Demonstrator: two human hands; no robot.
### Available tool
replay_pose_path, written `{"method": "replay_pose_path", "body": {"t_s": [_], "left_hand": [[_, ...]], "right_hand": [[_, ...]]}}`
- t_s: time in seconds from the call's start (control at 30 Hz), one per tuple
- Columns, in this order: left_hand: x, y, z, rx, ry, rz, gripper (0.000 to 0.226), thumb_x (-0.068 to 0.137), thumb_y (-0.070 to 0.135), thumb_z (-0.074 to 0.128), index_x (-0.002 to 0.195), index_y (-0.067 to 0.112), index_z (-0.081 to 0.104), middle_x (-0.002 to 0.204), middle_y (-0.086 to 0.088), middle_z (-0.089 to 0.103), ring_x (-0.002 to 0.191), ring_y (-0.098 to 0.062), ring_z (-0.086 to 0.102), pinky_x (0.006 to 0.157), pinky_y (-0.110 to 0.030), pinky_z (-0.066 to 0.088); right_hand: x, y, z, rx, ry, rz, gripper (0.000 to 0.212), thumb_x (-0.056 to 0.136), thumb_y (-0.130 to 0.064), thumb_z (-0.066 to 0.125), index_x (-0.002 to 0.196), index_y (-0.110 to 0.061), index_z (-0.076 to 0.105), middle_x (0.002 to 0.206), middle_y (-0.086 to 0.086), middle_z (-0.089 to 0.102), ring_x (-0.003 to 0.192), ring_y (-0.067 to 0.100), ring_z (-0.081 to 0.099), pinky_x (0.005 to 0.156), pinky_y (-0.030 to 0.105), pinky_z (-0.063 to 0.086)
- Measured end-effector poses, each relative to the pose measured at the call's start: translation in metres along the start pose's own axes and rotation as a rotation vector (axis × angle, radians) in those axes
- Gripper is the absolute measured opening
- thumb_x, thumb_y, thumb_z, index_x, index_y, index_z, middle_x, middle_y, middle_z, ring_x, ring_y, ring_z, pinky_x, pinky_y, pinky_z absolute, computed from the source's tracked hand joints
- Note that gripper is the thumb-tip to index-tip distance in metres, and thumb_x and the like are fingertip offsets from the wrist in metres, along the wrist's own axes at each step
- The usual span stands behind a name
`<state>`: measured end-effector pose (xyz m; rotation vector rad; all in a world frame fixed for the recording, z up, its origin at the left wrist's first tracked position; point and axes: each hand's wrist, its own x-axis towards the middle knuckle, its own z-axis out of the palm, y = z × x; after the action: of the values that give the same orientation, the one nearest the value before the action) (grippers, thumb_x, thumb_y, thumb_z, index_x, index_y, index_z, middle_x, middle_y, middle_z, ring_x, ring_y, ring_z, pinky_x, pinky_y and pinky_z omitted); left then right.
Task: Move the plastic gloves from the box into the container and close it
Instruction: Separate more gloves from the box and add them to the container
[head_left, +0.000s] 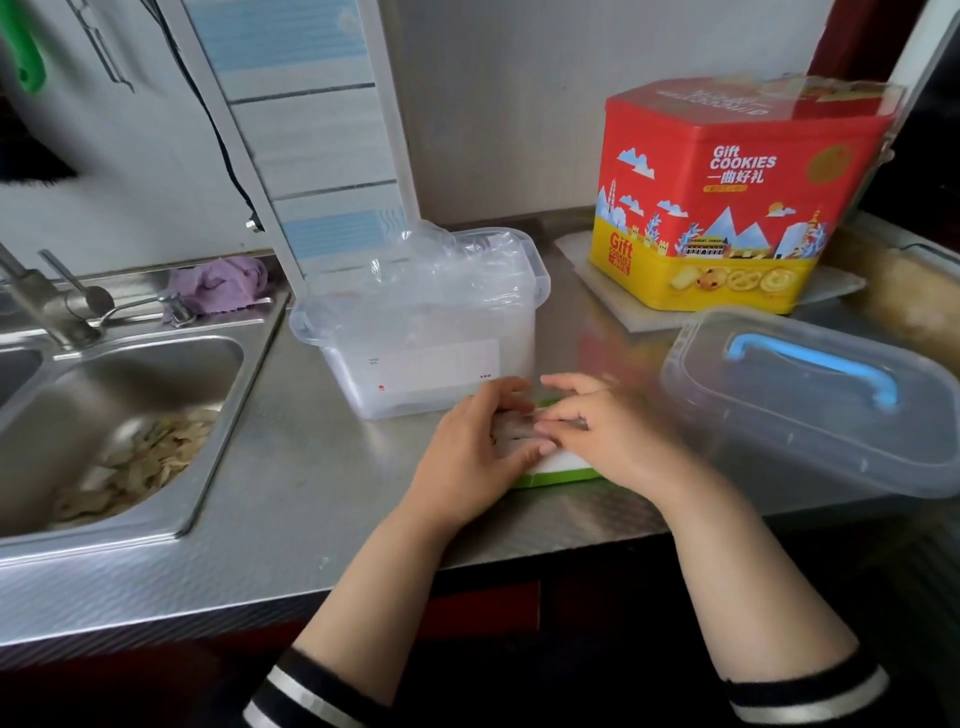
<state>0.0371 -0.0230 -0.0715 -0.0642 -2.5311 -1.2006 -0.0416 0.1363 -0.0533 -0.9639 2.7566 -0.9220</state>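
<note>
Now both hands work at the small green and white box (558, 470) near the front edge of the steel counter (311, 499): the left hand (475, 457) and the right hand (613, 436) have their fingers bent over its opening and seem to pinch the thin plastic gloves (511, 439) there, though blur hides the exact grip. The open container (421, 332) stands just behind, already heaped with clear plastic. Probably the slippery gloves can spill onto the counter, and the heap can stop the lid (810, 400), lying at the right, from closing.
</note>
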Motion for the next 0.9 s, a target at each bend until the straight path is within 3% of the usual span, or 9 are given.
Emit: {"method": "replay_pose_path", "body": {"t_s": [0.1,0.2,0.37,0.5,0.6,0.7,0.8,0.9], "left_hand": [[0.002,-0.006,0.001,-0.034,-0.002,0.006,0.061,0.076,0.031,0.081,0.127,0.024,0.050,0.114,0.014,0.064,0.109,-0.003,0.059,0.098,-0.033,0.048],[0.003,-0.011,0.001,-0.039,-0.012,0.005,0.060,0.074,0.031,0.082,0.126,0.029,0.050,0.118,0.015,0.063,0.115,-0.004,0.057,0.101,-0.034,0.046],[0.004,-0.011,-0.001,-0.038,-0.021,-0.011,0.055,0.077,0.031,0.080,0.118,0.044,0.045,0.119,0.022,0.061,0.119,-0.002,0.054,0.102,-0.030,0.043],[0.004,-0.012,-0.002,-0.083,-0.037,-0.018,0.055,0.076,0.031,0.080,0.116,0.045,0.045,0.122,0.013,0.064,0.118,0.002,0.055,0.100,-0.020,0.040],[0.005,-0.012,-0.003,-0.103,-0.050,-0.021,0.054,0.075,0.029,0.082,0.118,0.033,0.049,0.122,0.010,0.064,0.117,0.004,0.055,0.098,-0.016,0.040],[0.004,-0.013,-0.003,-0.125,-0.050,-0.016,0.056,0.074,0.026,0.083,0.116,0.037,0.048,0.121,0.009,0.064,0.116,0.005,0.055,0.098,-0.013,0.039],[0.003,-0.013,-0.003,-0.106,-0.059,-0.006,0.057,0.074,0.028,0.084,0.117,0.037,0.048,0.121,0.010,0.064,0.117,0.003,0.055,0.099,-0.015,0.040],[0.004,-0.014,-0.002,-0.047,-0.050,0.016,0.056,0.074,0.047,0.075,0.122,0.028,0.054,0.121,0.015,0.062,0.118,-0.003,0.056,0.103,-0.029,0.043]], "right_hand": [[-0.011,-0.012,0.004,-0.186,0.004,-0.039,0.028,0.099,-0.037,0.048,0.115,-0.034,0.070,0.156,-0.014,0.028,0.131,0.019,0.032,0.106,0.028,0.027],[-0.015,-0.016,0.012,-0.316,-0.013,-0.015,0.034,0.102,-0.035,0.038,0.119,-0.027,0.066,0.160,-0.009,0.020,0.135,0.022,0.028,0.107,0.032,0.027],[-0.008,-0.018,0.009,-0.270,-0.009,0.017,0.027,0.099,-0.030,0.047,0.105,-0.027,0.073,0.155,-0.013,0.032,0.134,0.020,0.030,0.109,0.034,0.026],[-0.008,-0.016,0.013,-0.120,0.097,0.020,0.018,0.091,-0.023,0.062,0.081,-0.020,0.076,0.137,-0.011,0.055,0.125,0.019,0.042,0.104,0.032,0.029],[-0.011,-0.011,0.017,-0.084,0.165,0.017,0.013,0.091,-0.021,0.063,0.085,-0.016,0.074,0.129,-0.005,0.059,0.120,0.022,0.048,0.101,0.029,0.029],[-0.016,-0.008,0.020,-0.015,0.252,0.027,0.010,0.089,-0.017,0.066,0.085,-0.014,0.075,0.130,-0.004,0.060,0.118,0.022,0.051,0.091,0.021,0.031],[-0.020,-0.009,0.020,-0.129,0.238,-0.009,0.015,0.092,-0.024,0.064,0.096,-0.020,0.078,0.147,-0.006,0.047,0.133,0.023,0.040,0.101,0.026,0.030],[-0.019,-0.011,0.013,-0.317,0.063,0.037,0.028,0.099,-0.037,0.047,0.113,-0.032,0.071,0.160,-0.010,0.017,0.148,0.021,0.012,0.116,0.037,0.014]]}}
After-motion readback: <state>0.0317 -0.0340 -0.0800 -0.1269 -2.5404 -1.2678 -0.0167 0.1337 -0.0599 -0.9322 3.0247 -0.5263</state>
